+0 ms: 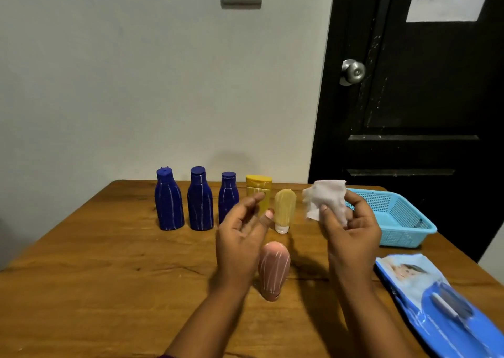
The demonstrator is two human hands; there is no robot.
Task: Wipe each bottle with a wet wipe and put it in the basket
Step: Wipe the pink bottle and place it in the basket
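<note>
Desk (95,262) grained matt wood, basket (392,216) perforated blue plastic, wipe (326,199) thin crumpled white cloth, wipe pack (425,297) glossy blue film, blue bottles (200,202) smooth plastic with white streaks, doorknob (353,72) shiny metal.

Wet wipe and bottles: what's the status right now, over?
Right hand pinches wet wipe; left hand open, empty. Six bottles on table, none in blue basket. Nothing in the way.

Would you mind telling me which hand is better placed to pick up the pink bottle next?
Left. The left hand is open beside the pink bottle; the right hand holds the wet wipe.
</note>
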